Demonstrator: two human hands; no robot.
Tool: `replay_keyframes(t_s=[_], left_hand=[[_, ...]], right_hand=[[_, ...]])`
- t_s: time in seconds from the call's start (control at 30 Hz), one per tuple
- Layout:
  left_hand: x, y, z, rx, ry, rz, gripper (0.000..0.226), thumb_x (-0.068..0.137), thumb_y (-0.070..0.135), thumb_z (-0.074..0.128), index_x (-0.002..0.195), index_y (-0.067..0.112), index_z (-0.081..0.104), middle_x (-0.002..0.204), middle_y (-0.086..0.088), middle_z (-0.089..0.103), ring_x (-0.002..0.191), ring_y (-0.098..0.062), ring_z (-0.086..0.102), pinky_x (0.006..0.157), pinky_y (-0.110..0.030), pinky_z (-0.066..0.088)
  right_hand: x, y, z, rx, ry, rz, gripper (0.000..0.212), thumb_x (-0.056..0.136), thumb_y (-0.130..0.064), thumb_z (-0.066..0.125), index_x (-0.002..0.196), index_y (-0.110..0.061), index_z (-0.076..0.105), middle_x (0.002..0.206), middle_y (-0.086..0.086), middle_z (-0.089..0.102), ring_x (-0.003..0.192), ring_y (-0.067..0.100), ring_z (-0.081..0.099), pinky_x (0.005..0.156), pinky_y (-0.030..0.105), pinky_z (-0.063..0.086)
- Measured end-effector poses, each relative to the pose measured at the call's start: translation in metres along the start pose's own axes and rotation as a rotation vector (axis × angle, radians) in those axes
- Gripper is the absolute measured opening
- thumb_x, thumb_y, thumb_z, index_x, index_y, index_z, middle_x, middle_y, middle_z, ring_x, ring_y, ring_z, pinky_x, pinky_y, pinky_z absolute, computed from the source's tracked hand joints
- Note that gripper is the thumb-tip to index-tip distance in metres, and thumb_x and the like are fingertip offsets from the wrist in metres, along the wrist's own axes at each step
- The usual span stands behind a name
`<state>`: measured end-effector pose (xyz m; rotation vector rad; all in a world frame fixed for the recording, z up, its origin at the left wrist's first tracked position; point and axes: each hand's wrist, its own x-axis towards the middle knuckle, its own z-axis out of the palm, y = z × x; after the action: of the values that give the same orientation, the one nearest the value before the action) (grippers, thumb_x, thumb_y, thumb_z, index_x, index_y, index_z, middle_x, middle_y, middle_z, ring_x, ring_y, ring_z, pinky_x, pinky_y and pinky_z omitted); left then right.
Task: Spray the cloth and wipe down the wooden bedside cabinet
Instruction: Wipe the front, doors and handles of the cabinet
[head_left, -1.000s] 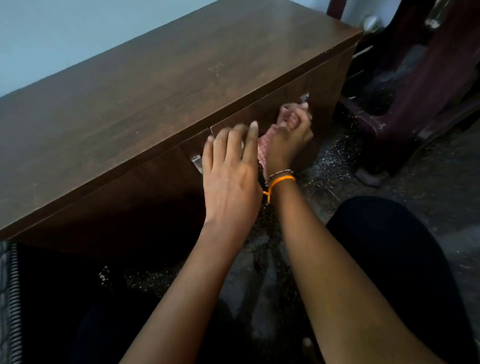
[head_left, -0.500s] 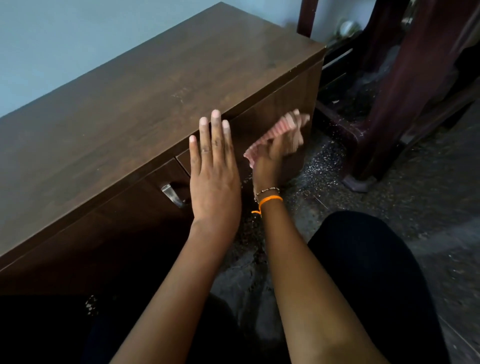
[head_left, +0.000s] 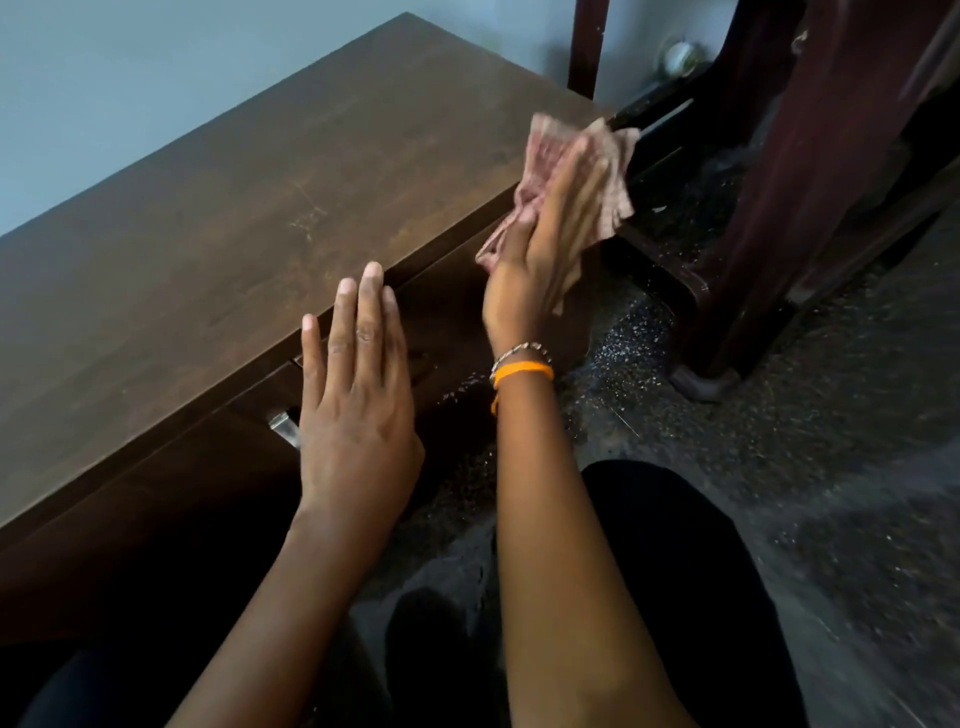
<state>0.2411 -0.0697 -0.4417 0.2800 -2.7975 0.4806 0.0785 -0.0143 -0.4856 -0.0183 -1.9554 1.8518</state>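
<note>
The dark wooden bedside cabinet (head_left: 260, 197) fills the left and centre of the head view, its top broad and bare. My right hand (head_left: 540, 260), with an orange band at the wrist, presses a pink checked cloth (head_left: 608, 171) against the cabinet's front face near its right corner. My left hand (head_left: 358, 395) lies flat with fingers together and extended against the front, its fingertips at the top's front edge. A metal handle (head_left: 283, 426) shows just left of that hand. No spray bottle is in view.
A dark maroon plastic chair (head_left: 779, 208) stands close to the cabinet's right end. The speckled dark floor (head_left: 779, 441) spreads to the right. My knee in black cloth (head_left: 675, 545) is at the bottom right. A pale blue wall (head_left: 130, 78) lies behind.
My right hand has carried the cloth up and to the right along the front, from the handle area to the corner. My left hand has shifted slightly and stays flat on the front.
</note>
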Motion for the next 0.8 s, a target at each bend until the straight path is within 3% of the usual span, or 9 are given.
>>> replay_keyframes(t_s=[0.1,0.2,0.27,0.33,0.4,0.5,0.63,0.73,0.8], left_hand=[[-0.003,0.007,-0.003,-0.026,0.054,0.012,0.077,0.073,-0.005,0.043,0.145,-0.006,0.013,0.156,-0.019,0.004,0.144,-0.032,-0.001,0.114,-0.043,-0.01],[-0.006,0.003,0.006,-0.072,0.047,-0.017,0.076,0.074,-0.003,0.039,0.145,-0.004,0.013,0.156,-0.021,0.003,0.143,-0.034,-0.002,0.114,-0.042,-0.011],[0.0,0.007,0.004,-0.101,0.062,-0.01,0.076,0.073,-0.003,0.037,0.145,-0.003,0.014,0.156,-0.02,0.005,0.144,-0.035,0.002,0.115,-0.045,-0.008],[0.007,-0.003,0.0,-0.179,0.103,-0.002,0.074,0.071,-0.005,0.04,0.143,0.002,0.029,0.154,-0.019,0.019,0.143,-0.035,0.014,0.114,-0.048,-0.001],[-0.005,-0.022,-0.001,-0.254,0.169,0.02,0.062,0.074,-0.002,0.045,0.134,0.012,0.048,0.145,-0.013,0.041,0.134,-0.031,0.031,0.114,-0.048,0.008],[-0.032,-0.041,0.001,-0.284,0.171,-0.08,0.057,0.073,-0.001,0.049,0.123,0.024,0.06,0.117,-0.006,0.059,0.105,-0.027,0.034,0.09,-0.045,0.027],[-0.052,-0.038,0.017,-0.279,0.019,-0.088,0.066,0.068,0.0,0.049,0.127,0.028,0.055,0.103,-0.008,0.055,0.09,-0.026,0.028,0.071,-0.038,0.02],[-0.058,-0.032,0.028,-0.285,0.007,-0.093,0.067,0.068,0.008,0.036,0.129,0.029,0.054,0.098,-0.008,0.055,0.088,-0.025,0.028,0.069,-0.038,0.023],[-0.062,-0.028,0.033,-0.305,0.013,-0.125,0.069,0.067,0.007,0.032,0.129,0.028,0.054,0.097,-0.006,0.055,0.088,-0.024,0.028,0.068,-0.038,0.023]], right_hand=[[0.028,0.01,-0.011,0.03,0.076,0.056,0.056,0.09,-0.011,0.034,0.145,-0.003,0.025,0.155,0.018,0.017,0.145,0.029,0.013,0.113,0.012,-0.005],[0.018,0.028,-0.009,0.118,0.053,0.148,0.06,0.086,-0.011,0.029,0.145,0.0,0.022,0.155,0.019,0.018,0.145,0.029,0.014,0.121,0.039,0.006],[0.005,0.039,-0.011,0.134,0.011,0.289,0.06,0.088,-0.016,0.03,0.146,-0.007,0.021,0.155,0.017,0.017,0.144,0.028,0.015,0.12,0.036,0.008],[-0.009,0.039,-0.011,0.09,0.017,0.397,0.062,0.084,-0.023,0.037,0.145,-0.018,0.029,0.148,0.015,0.031,0.134,0.03,0.034,0.116,0.038,0.024],[-0.033,0.024,-0.009,-0.034,0.115,0.443,0.062,0.078,-0.016,0.044,0.14,-0.017,0.041,0.128,0.019,0.047,0.112,0.035,0.052,0.099,0.039,0.041],[-0.074,-0.006,-0.001,-0.045,0.117,0.144,0.059,0.065,0.001,0.05,0.124,-0.002,0.053,0.115,0.024,0.05,0.105,0.038,0.05,0.094,0.038,0.036],[-0.107,-0.001,0.003,-0.114,-0.074,-0.224,0.037,0.064,0.009,0.057,0.099,-0.002,0.061,0.113,0.02,0.053,0.106,0.029,0.047,0.088,0.037,0.035],[-0.128,0.022,-0.004,-0.179,-0.224,-0.302,0.016,0.078,-0.005,0.058,0.091,-0.008,0.067,0.112,0.013,0.056,0.107,0.027,0.052,0.089,0.032,0.035],[-0.139,0.033,-0.008,-0.193,-0.28,-0.286,0.02,0.083,-0.019,0.051,0.091,-0.011,0.068,0.111,0.011,0.057,0.109,0.026,0.053,0.089,0.028,0.033]])
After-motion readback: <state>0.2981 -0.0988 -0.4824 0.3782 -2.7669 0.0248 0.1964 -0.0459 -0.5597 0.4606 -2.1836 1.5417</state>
